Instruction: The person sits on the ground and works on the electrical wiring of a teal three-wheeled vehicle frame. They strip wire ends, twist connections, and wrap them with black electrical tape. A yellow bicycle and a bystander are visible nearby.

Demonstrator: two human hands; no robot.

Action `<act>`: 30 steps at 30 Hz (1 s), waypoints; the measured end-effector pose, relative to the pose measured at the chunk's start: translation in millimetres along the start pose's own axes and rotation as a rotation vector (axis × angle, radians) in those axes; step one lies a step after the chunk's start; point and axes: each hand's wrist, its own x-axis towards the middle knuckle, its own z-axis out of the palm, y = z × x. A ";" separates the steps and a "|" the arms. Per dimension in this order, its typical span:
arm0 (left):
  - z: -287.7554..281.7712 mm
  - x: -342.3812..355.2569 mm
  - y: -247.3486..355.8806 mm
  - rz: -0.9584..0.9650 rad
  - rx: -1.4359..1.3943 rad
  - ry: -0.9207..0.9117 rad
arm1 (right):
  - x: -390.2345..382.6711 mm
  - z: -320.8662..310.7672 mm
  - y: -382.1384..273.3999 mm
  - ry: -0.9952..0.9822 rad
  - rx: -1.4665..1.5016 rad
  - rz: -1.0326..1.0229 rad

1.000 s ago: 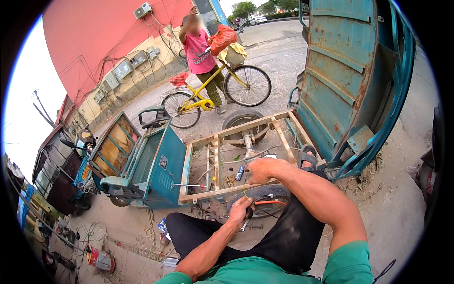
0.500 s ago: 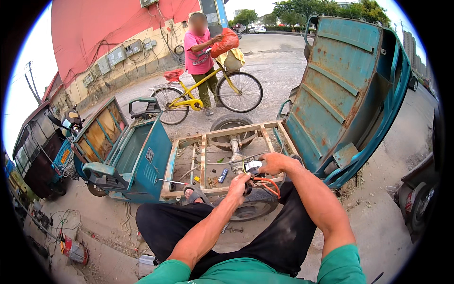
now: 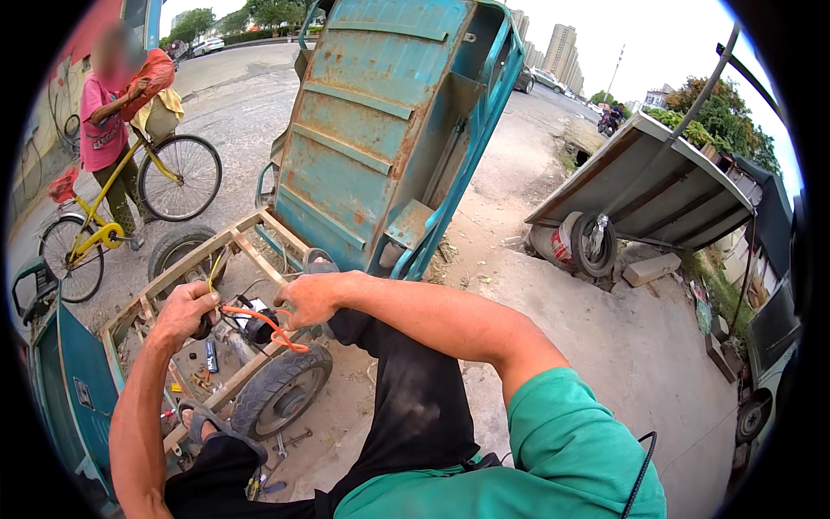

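My left hand [image 3: 188, 309] is closed, with thumb and fingers pinched on an orange cable [image 3: 278, 333] over the tan metal frame [image 3: 246, 251]. A yellow wire [image 3: 214, 266] rises beside its fingertips. My right hand [image 3: 309, 298] has curled fingers next to the cable loop; what lies in them is hidden. Between the hands sits a black cylindrical part [image 3: 258, 323] with a white label, partly covered by the cable. A black tyre [image 3: 285, 394] on the frame's near side lies below my hands.
A rusty teal cargo bed [image 3: 346, 173] stands tilted up beyond the frame. A person in pink [image 3: 104, 121] stands with a yellow bicycle [image 3: 108, 232] at the left. Tools [image 3: 281, 445] lie by my sandalled foot. A tilted panel [image 3: 644, 182] stands at the right.
The view has turned right, so the frame, cargo bed and bicycle appear farther left. My right hand has drawn away from the white-labelled part. The orange cable remains by my hands.
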 end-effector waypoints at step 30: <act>6.3 -47.7 -101.5 -0.087 -0.259 0.140 | -403.8 -227.4 316.0 0.731 -0.500 1.269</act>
